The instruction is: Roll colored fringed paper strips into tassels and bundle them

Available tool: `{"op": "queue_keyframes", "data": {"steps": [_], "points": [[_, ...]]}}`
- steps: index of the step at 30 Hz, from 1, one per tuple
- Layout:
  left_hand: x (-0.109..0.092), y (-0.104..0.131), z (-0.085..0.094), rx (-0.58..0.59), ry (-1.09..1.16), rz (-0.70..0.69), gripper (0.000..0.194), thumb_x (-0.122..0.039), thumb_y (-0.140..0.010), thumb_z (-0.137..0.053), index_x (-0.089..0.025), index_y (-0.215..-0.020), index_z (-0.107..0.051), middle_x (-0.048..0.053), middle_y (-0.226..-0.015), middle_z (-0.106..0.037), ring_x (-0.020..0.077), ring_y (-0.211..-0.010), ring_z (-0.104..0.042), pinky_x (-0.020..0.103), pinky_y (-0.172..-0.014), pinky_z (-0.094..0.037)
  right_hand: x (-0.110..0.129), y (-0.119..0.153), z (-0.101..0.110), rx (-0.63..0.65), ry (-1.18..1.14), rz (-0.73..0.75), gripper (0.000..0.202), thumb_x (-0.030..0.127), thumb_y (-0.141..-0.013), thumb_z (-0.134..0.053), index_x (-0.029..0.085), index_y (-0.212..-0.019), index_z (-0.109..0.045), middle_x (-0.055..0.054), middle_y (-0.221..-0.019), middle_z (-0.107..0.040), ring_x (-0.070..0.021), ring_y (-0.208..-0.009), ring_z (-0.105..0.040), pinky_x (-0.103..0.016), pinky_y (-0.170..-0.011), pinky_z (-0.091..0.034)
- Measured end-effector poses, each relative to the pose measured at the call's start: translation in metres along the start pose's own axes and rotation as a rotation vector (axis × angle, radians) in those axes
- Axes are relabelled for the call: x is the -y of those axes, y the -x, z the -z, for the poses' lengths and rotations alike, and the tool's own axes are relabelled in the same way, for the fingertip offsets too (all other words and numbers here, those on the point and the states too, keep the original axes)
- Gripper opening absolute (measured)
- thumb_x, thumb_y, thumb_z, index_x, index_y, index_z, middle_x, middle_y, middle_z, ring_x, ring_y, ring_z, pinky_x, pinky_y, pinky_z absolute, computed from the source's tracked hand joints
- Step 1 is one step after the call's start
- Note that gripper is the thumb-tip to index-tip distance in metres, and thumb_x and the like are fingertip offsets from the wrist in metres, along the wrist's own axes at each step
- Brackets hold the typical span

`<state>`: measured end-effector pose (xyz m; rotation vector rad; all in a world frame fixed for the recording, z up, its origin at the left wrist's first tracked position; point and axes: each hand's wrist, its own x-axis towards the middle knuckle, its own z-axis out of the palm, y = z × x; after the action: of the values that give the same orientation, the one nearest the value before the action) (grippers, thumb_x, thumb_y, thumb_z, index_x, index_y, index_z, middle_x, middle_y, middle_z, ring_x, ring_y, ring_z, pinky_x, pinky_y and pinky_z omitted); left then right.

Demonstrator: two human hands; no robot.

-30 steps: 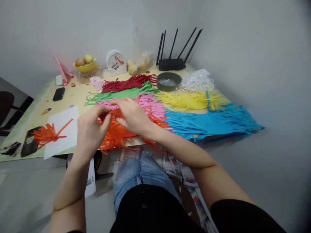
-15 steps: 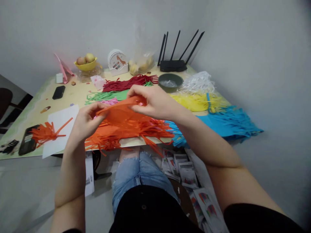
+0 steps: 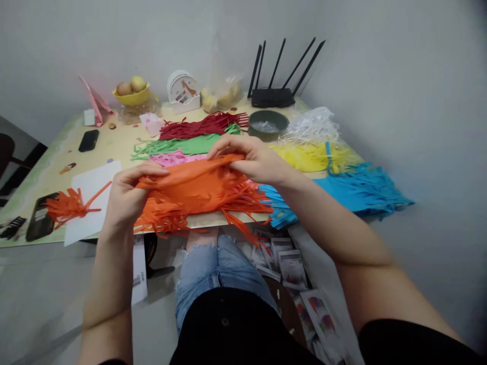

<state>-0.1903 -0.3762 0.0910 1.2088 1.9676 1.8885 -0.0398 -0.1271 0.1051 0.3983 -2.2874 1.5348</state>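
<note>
An orange fringed tissue paper sheet [image 3: 190, 177] is stretched between my two hands, just above the table's front edge. My left hand [image 3: 131, 192] pinches its left end, and my right hand [image 3: 247, 157] grips its upper right edge. Cut orange strips hang from the sheet, and more orange fringe [image 3: 162, 218] lies beneath it; I cannot tell where one ends and the other begins. Left of my left hand, a rolled orange tassel [image 3: 74, 207] lies partly on a white paper [image 3: 93, 182] and partly over a dark phone [image 3: 40, 223].
Dark red [image 3: 201, 125], green [image 3: 190, 144], pink [image 3: 178, 158], yellow [image 3: 300, 156], white [image 3: 312, 126] and blue fringed paper [image 3: 350, 190] spread over the table. Behind stand a dark green bowl [image 3: 268, 124], black router [image 3: 273, 98] and yellow fruit bowl [image 3: 133, 96]. Packets [image 3: 292, 268] lie below.
My hands have spread slightly apart, drawing the orange sheet wider and flatter. My left hand has shifted a little left. The view has tilted slightly.
</note>
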Motion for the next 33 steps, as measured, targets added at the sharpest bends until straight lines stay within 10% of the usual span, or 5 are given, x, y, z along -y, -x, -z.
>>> {"op": "queue_keyframes", "data": {"steps": [11, 16, 19, 24, 33], "points": [[-0.026, 0.003, 0.021, 0.382, -0.165, -0.099, 0.025, -0.038, -0.084, -0.07, -0.023, -0.1, -0.082, 0.014, -0.106, -0.069, 0.0269, -0.109, -0.06, 0.035, -0.084, -0.053, 0.003, 0.0, 0.019, 0.13, 0.123, 0.047, 0.025, 0.02, -0.084, -0.057, 0.018, -0.092, -0.08, -0.005, -0.098, -0.075, -0.0164, -0.096, -0.068, -0.028, -0.085, -0.054], [-0.027, 0.004, 0.002, 0.153, -0.339, -0.098, 0.019, -0.034, -0.077, -0.08, -0.02, -0.07, -0.07, 0.004, -0.075, -0.063, 0.0176, -0.078, -0.06, 0.028, -0.068, -0.049, 0.01, 0.0, 0.006, 0.028, 0.318, 0.096, 0.025, 0.033, -0.093, -0.062, 0.017, -0.077, -0.073, -0.005, -0.088, -0.074, -0.0171, -0.089, -0.067, -0.03, -0.084, -0.051], [-0.025, 0.003, -0.007, 0.069, -0.365, -0.054, 0.026, -0.031, -0.072, -0.084, -0.02, -0.09, -0.069, 0.001, -0.079, -0.062, 0.0139, -0.07, -0.057, 0.025, -0.064, -0.047, 0.019, 0.003, -0.005, -0.059, 0.437, 0.102, 0.014, 0.026, -0.092, -0.062, 0.017, -0.088, -0.071, -0.005, -0.092, -0.073, -0.0174, -0.088, -0.066, -0.031, -0.083, -0.05], [-0.03, -0.001, -0.007, 0.199, -0.42, -0.012, 0.018, -0.035, -0.082, -0.072, -0.018, -0.081, -0.067, 0.002, -0.077, -0.065, 0.0155, -0.072, -0.059, 0.028, -0.068, -0.048, 0.024, 0.004, -0.006, -0.105, 0.451, 0.048, 0.033, 0.028, -0.086, -0.067, 0.018, -0.117, -0.067, -0.007, -0.116, -0.07, -0.0214, -0.101, -0.065, -0.034, -0.087, -0.05], [-0.028, 0.005, -0.007, 0.16, -0.075, 0.191, 0.025, -0.038, -0.079, -0.079, -0.02, -0.084, -0.063, 0.0, -0.066, -0.065, 0.0158, -0.056, -0.066, 0.027, -0.054, -0.055, 0.015, 0.006, -0.01, -0.138, 0.085, -0.165, 0.013, 0.027, -0.084, -0.067, 0.014, -0.088, -0.07, 0.0, -0.072, -0.067, -0.0117, -0.061, -0.06, -0.024, -0.058, -0.047]]}}
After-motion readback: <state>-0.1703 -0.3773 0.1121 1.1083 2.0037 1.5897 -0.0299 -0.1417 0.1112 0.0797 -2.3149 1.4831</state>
